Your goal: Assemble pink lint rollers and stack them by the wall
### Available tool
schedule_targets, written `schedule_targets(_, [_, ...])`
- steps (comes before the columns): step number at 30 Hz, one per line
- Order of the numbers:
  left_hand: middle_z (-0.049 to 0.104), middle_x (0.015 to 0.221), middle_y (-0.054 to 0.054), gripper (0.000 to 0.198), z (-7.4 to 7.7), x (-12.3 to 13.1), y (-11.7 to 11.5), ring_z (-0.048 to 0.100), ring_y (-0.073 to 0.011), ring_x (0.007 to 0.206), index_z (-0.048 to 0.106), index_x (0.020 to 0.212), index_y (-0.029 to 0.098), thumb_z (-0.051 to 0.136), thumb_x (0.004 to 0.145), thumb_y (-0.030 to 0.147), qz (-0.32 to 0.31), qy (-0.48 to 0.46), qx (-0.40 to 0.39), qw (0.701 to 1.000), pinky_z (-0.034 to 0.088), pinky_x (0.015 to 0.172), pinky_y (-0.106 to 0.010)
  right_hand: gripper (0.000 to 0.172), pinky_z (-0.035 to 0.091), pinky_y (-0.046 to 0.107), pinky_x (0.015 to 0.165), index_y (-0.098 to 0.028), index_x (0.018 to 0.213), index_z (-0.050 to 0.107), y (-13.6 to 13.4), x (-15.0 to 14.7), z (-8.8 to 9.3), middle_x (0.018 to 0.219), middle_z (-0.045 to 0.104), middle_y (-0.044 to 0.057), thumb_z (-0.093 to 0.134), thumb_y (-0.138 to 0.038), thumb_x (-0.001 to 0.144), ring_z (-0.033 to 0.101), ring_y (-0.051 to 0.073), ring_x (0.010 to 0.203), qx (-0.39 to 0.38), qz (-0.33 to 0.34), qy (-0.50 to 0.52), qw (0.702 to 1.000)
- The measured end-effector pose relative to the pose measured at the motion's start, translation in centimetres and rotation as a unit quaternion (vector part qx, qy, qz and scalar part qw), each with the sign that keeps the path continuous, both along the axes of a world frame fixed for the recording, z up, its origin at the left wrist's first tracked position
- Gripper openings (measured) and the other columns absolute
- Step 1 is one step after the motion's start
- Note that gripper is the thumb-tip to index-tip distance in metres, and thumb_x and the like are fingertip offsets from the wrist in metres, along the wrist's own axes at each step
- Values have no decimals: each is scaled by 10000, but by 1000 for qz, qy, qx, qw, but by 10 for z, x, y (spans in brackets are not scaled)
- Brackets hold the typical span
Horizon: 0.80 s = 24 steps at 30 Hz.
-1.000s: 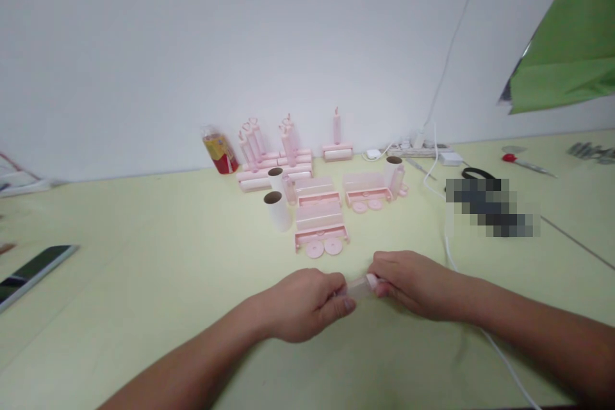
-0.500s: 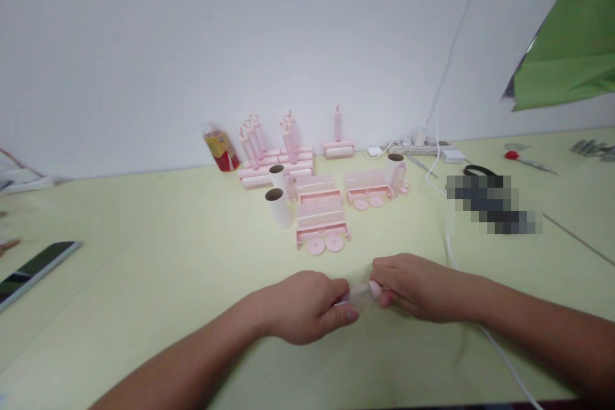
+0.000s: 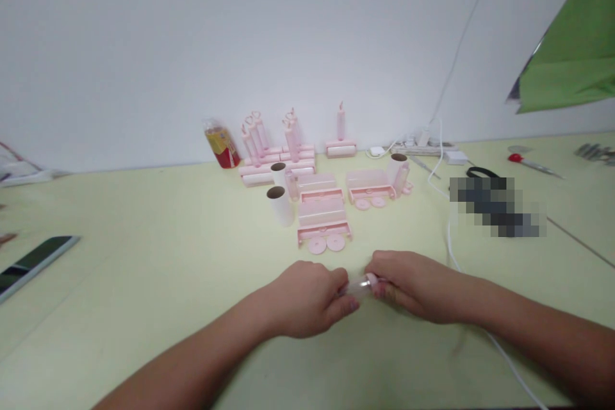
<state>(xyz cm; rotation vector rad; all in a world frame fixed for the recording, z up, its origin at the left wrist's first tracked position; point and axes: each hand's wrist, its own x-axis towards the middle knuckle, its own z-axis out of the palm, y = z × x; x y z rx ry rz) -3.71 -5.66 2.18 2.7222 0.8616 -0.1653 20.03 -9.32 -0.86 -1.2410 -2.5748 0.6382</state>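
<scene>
Low over the table, my left hand (image 3: 314, 300) is closed around one end of a clear pinkish lint roller handle (image 3: 356, 286). My right hand (image 3: 408, 285) pinches the pink end cap (image 3: 371, 280) at its other end. The handle lies nearly level between both hands, its ends hidden by fingers. Just beyond them are pink lint roller housings (image 3: 325, 230) with two round pink discs (image 3: 317, 245) in front. White paper rolls (image 3: 283, 210) stand upright to their left.
Assembled pink lint rollers (image 3: 291, 150) stand against the wall beside a red and yellow packet (image 3: 222, 146). A white cable (image 3: 450, 237) crosses the table near my right arm. Farther right are a power strip (image 3: 423, 148) and a red-handled screwdriver (image 3: 533, 164). A tablet-like object (image 3: 36, 264) lies left.
My right hand has shifted slightly left, closer to my left hand, with less of the handle showing between them. The whole view has tilted a little.
</scene>
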Motion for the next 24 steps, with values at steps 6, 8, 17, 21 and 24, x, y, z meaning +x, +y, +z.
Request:
schedule_targets(6, [665, 723, -52, 421, -3, 6, -6, 579, -183, 605, 644, 943, 207, 446, 915, 577, 17, -36, -32, 999, 285, 518, -268, 202, 404, 315, 744, -194, 1096, 620, -7, -4, 9, 958, 647, 74, 538, -295, 941, 564, 210, 857, -12, 35, 16, 999])
schedule_targets(8, [662, 730, -40, 384, -3, 5, -4, 560, -162, 602, 650, 948, 203, 498, 901, 552, 32, -53, -52, 997, 296, 523, -257, 196, 404, 318, 739, -180, 1072, 628, -6, -2, 8, 941, 650, 80, 538, -291, 938, 562, 211, 848, -6, 26, 16, 1000])
schedule_targets(17, [607, 674, 14, 322, 2, -14, 23, 517, -120, 588, 652, 961, 189, 557, 889, 488, 139, -161, -85, 973, 329, 541, -232, 162, 403, 328, 744, -161, 1024, 625, 6, 7, 3, 870, 621, 69, 547, -274, 937, 533, 203, 820, 25, -24, 34, 999])
schedule_targets(21, [577, 630, 28, 290, 3, -26, 39, 505, -117, 568, 647, 940, 183, 511, 917, 438, 212, -247, 3, 945, 342, 554, -236, 149, 400, 347, 780, -169, 1013, 618, 12, 11, -3, 880, 612, 67, 547, -279, 942, 516, 216, 861, 55, -35, 39, 997])
schedule_targets(24, [591, 639, 33, 292, 5, -39, 52, 528, -124, 567, 627, 1061, 188, 532, 901, 413, 279, -297, 108, 907, 375, 592, -245, 161, 399, 368, 809, -173, 1029, 626, 17, 14, -6, 896, 607, 75, 546, -283, 941, 506, 228, 889, 80, -50, 33, 995])
